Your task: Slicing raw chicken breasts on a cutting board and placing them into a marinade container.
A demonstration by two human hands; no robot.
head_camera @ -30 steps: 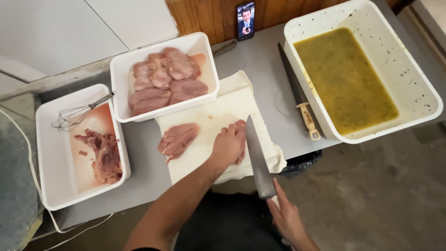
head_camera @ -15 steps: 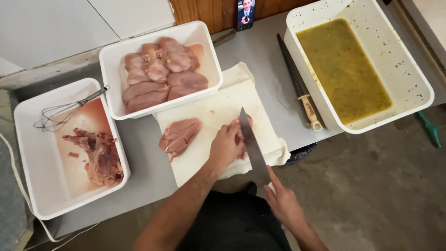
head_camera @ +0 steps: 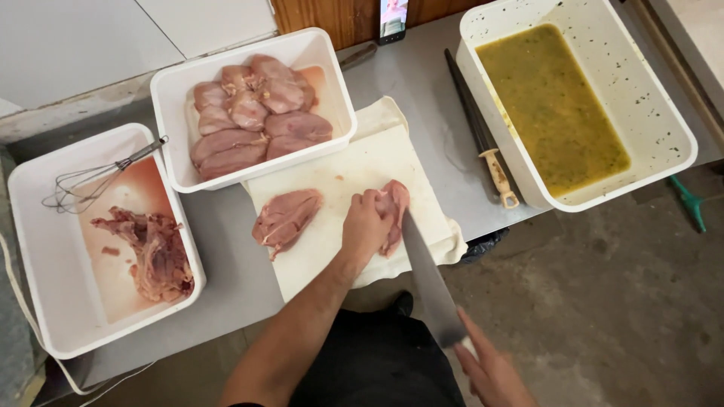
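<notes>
The pale pink raw chicken piece (head_camera: pixel 394 215) lies on the right part of the white rectangular cutting board (head_camera: pixel 339 181), and my left hand (head_camera: pixel 367 226) presses it down, fingers curled over the meat, touching and pinning it but not lifting it. My right hand (head_camera: pixel 490 369) is clenched around the handle of the long steel kitchen knife (head_camera: pixel 426 279); the blade runs from my hand up to the chicken piece and its tip touches the meat just beside my left fingers.

To do this cut well, I think I should keep my left fingertips folded back, away from the edge, hold the meat flat, and draw the blade in one smooth pull, not saw.

On the same cutting board, left of my left hand, a second raw chicken fillet (head_camera: pixel 286 218) rests apart. Behind the board stands a white plastic tub of raw chicken breasts (head_camera: pixel 256 105). Far left of the board is another white tub with meat trimmings (head_camera: pixel 154 256) and a wire whisk (head_camera: pixel 90 181). Right of the board, on the grey counter (head_camera: pixel 422 90), lies a dark sharpening steel with a pale handle (head_camera: pixel 483 136), and beyond it a large white tub of yellow-green marinade (head_camera: pixel 550 105).
</notes>
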